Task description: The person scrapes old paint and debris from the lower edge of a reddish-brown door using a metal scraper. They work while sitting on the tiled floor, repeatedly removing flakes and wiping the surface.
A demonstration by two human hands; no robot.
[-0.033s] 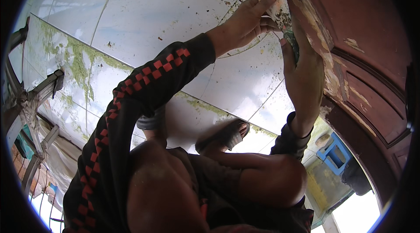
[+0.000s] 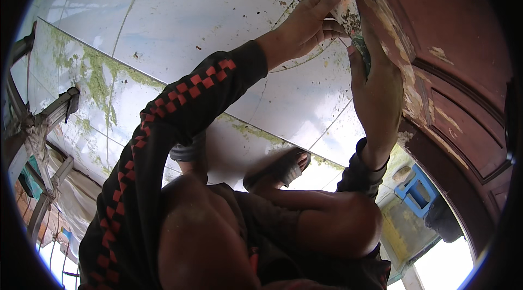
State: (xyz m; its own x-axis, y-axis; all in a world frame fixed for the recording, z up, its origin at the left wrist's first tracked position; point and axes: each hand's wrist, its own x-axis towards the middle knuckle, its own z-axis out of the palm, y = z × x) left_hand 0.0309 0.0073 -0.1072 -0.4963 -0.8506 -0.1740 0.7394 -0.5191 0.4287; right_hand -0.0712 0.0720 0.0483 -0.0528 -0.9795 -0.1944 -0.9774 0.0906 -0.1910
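Note:
A paint scraper (image 2: 344, 4), its pointed blade smeared with pale and dark residue, is tilted up against the lower edge of a peeling red-brown wooden door or panel (image 2: 455, 28). My right hand (image 2: 376, 66) is wrapped round its green handle, the thumb lying along it. My left hand (image 2: 310, 23) pinches the blade, thumb pressed on its face and fingers curled behind. Part of the blade's far side and tip contact is hidden, so I cannot tell whether the tip touches the wood.
White floor tiles (image 2: 185, 12) carry green moss stains and scattered dark flakes. My sandalled feet (image 2: 280, 169) and bent knees are below. A blue plastic stool (image 2: 417, 192) stands at the lower right near a dark bundle (image 2: 444, 219). Metal framing (image 2: 41, 121) is at the left.
Both hands and the scraper have shifted very slightly upward. The grip stays the same.

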